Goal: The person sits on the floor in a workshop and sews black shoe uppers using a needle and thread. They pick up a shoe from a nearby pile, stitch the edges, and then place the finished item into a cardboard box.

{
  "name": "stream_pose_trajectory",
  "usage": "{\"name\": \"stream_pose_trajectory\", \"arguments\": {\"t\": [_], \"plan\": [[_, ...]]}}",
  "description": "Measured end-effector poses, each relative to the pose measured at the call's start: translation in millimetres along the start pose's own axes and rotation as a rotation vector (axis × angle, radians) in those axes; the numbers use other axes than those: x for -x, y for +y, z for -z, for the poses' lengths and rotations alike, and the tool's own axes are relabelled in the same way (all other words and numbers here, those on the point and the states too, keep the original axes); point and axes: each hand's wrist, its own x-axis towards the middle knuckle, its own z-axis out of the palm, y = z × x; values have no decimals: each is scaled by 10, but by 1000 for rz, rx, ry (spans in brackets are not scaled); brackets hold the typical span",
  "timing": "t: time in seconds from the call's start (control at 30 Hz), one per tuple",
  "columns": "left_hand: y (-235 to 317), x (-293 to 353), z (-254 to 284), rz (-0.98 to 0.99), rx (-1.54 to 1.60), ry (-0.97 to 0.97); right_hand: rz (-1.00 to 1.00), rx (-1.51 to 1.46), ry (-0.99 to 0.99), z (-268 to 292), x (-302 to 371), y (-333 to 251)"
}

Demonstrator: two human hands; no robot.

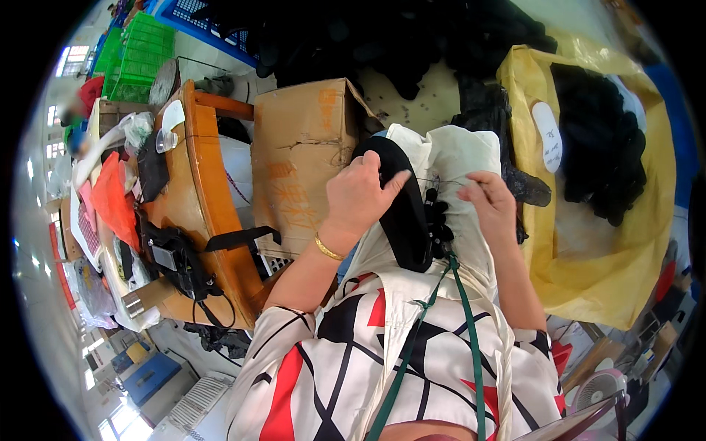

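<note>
A long black cloth piece, shaped like a shoe or slipper, lies lengthwise over my lap. My left hand grips its far end from the left side, thumb across the top. To the right, my right hand is closed in a pinch. A thin dark thread runs between my two hands, its right end at the pinching fingertips. Any needle is too small to make out. Beside the black piece, small black lumps hang near green cords. A cream apron covers my lap.
At my left are a cardboard box and a wooden table bearing a black bag. On the right, a yellow sack holds black pieces and a white sole-shaped card. Black items are heaped ahead.
</note>
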Motion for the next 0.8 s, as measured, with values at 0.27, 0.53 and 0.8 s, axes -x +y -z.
{"name": "stream_pose_trajectory", "arguments": {"t": [0.27,0.53,0.8], "plan": [[-281,73,-136,256,564,-43,-172,93,-316,-727,-57,-283],[-378,137,-192,387,860,-97,160,424,-310,-894,-115,-51],[-412,100,-125,366,908,-161,135,399,-311,-901,-139,-103]]}}
